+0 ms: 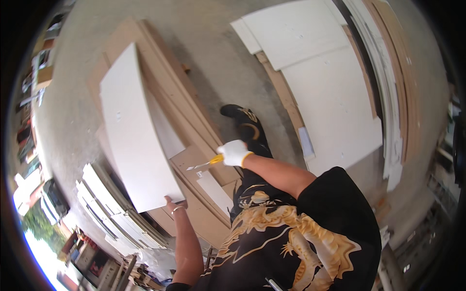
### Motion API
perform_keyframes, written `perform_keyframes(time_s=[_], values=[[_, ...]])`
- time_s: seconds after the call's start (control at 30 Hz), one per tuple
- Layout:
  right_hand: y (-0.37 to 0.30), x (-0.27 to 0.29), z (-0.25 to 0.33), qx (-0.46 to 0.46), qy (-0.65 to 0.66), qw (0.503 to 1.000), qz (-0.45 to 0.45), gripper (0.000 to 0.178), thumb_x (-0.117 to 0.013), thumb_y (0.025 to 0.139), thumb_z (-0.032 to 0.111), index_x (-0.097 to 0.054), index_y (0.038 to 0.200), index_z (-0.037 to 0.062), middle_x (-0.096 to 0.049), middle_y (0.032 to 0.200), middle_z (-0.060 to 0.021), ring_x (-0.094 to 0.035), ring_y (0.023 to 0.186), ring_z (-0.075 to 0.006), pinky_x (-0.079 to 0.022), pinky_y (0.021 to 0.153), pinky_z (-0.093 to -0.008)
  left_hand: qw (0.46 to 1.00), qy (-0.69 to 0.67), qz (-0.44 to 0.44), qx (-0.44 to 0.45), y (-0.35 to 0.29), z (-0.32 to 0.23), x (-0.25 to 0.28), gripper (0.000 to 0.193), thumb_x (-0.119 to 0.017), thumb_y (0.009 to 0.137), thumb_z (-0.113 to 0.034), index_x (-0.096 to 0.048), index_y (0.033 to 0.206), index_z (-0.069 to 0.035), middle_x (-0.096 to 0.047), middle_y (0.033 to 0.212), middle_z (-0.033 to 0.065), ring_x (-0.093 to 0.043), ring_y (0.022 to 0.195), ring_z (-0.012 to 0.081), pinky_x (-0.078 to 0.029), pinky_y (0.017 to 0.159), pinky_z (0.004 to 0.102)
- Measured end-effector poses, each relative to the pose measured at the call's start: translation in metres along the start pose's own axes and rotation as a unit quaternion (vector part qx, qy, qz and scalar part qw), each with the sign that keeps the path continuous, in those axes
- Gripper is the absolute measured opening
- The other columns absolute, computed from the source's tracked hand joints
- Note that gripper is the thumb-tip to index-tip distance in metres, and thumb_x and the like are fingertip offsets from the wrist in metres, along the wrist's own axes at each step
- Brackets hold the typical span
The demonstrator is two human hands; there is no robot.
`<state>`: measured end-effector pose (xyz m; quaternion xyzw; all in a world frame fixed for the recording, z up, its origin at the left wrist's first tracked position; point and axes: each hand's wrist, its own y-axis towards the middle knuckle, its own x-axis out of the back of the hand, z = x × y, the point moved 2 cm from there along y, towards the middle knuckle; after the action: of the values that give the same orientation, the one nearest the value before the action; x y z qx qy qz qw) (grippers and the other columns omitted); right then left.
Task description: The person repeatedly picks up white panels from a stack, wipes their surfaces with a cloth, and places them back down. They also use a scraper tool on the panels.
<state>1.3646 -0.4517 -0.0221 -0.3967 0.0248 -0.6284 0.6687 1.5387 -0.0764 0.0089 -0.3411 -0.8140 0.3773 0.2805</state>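
Observation:
My bare left hand (174, 204) is closed on the near lower corner of a long white panel (133, 131), its thumb on the white face. The panel is tilted over a stack of brown boards (182, 116). In a white glove with a yellow cuff, my right hand (235, 153) grips a yellow-handled tool (216, 159). A thin shaft runs left from the handle to a small pale tip, whose exact kind I cannot make out. That tip is apart from the panel, above the boards. Smaller white pieces (213, 189) lie on the stack below the tool.
At right is a wide stack of white panels (325, 82), with long board strips (395, 87) beside it. White panels (119, 213) are stacked at lower left. My dark shoe (242, 119) stands on the concrete floor (204, 39) between the stacks.

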Motion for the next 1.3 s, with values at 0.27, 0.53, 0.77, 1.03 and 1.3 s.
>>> perform_keyframes(time_s=[0.27, 0.53, 0.77, 1.03, 1.3], values=[[-0.013, 0.020, 0.005, 0.023, -0.190, 0.981, 0.014, 0.020, -0.062, 0.087, 0.029, -0.075, 0.095, 0.0151, -0.075, 0.095, -0.0150, -0.072, 0.092, -0.0365, -0.056, 0.080, -0.0489, 0.988, -0.139, 0.067, 0.014, -0.051, 0.062, 0.085, 0.054, -0.050, 0.107, -0.047, -0.053, 0.144, -0.008, -0.055, 0.149, 0.0126, -0.054, 0.135, 0.0360, -0.044, 0.115, 0.0586], [0.004, 0.086, 0.064, -0.086, -0.043, 0.990, -0.108, 0.029, -0.062, 0.090, 0.035, -0.075, 0.102, 0.0126, -0.075, 0.103, -0.0165, -0.070, 0.100, -0.0395, -0.055, 0.087, -0.0507, 0.982, -0.175, 0.066, 0.018, -0.077, 0.182, 0.203, 0.057, -0.044, 0.109, -0.045, -0.046, 0.149, -0.004, -0.051, 0.153, 0.0161, -0.052, 0.137, 0.0371, -0.039, 0.118, 0.0560], [0.095, 0.089, -0.028, -0.240, 0.255, 0.927, -0.135, 0.021, -0.061, 0.095, 0.026, -0.071, 0.105, 0.0123, -0.077, 0.091, -0.0133, -0.068, 0.059, -0.0297, -0.052, 0.053, -0.0480, 0.985, -0.099, -0.144, 0.009, -0.151, 0.247, 0.260, 0.063, -0.045, 0.109, -0.049, -0.052, 0.142, 0.004, -0.060, 0.141, 0.0166, -0.059, 0.124, 0.0353, -0.045, 0.109, 0.0503], [0.255, 0.062, -0.052, -0.283, 0.478, 0.832, -0.009, 0.030, -0.052, 0.105, 0.025, -0.054, 0.131, 0.0126, -0.065, 0.119, -0.0133, -0.066, 0.103, -0.0342, -0.059, 0.077, -0.0537, 0.932, 0.029, -0.361, 0.020, -0.276, 0.289, 0.261, 0.069, -0.050, 0.104, -0.057, -0.067, 0.112, 0.009, -0.070, 0.102, 0.0168, -0.062, 0.089, 0.0241, -0.050, 0.083, 0.0431], [0.244, 0.055, -0.034, -0.280, 0.458, 0.844, 0.015, 0.036, -0.053, 0.103, 0.041, -0.058, 0.123, 0.0124, -0.068, 0.115, -0.0096, -0.068, 0.097, -0.0358, -0.057, 0.078, -0.0571, 0.841, 0.144, -0.521, 0.024, -0.309, 0.316, 0.220, 0.067, -0.054, 0.100, -0.056, -0.067, 0.078, 0.006, -0.064, 0.073, 0.0273, -0.060, 0.064, 0.0425, -0.045, 0.062, 0.0524]])
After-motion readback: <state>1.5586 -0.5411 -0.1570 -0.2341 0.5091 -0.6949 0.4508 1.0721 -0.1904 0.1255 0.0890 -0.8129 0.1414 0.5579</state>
